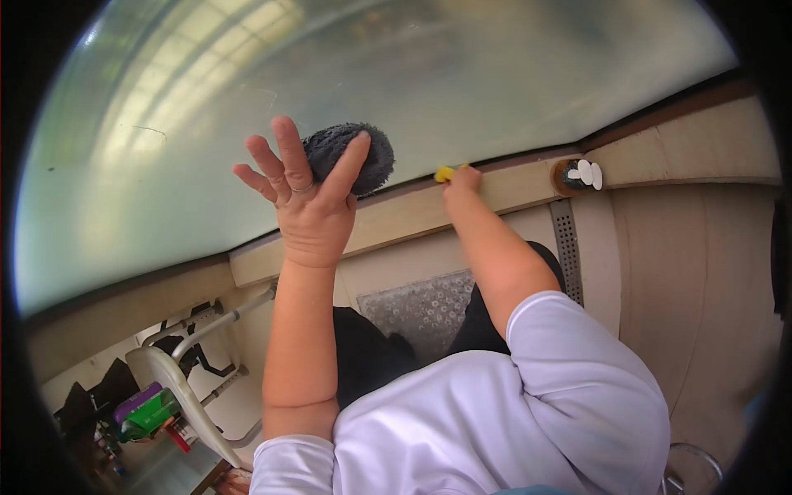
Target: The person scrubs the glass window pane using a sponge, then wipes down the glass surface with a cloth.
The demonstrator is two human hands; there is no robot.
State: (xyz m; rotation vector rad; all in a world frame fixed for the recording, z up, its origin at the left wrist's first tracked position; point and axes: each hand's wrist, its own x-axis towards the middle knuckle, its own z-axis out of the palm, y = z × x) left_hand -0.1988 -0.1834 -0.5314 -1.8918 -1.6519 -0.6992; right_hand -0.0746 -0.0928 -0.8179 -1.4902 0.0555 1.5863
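Observation:
A dark grey fuzzy pad (378, 161) rests against the large glass pane (206, 190). My left hand (318, 198) has its thumb laid over this pad and the index finger at the pad's left side. The other fingers of that hand are spread upward, and one wears a ring. Farther right, my right hand (466, 179) is closed on a small yellow object (445, 174) at the pane's bottom edge. Most of the yellow object is hidden, so its kind is unclear.
A pale ledge (396, 216) runs below the glass. On its right part stands a brown round container (568, 176) with white-topped items. At lower left are a white metal frame (177, 388) and a green package (150, 414). A perforated metal strip (566, 247) hangs below the ledge.

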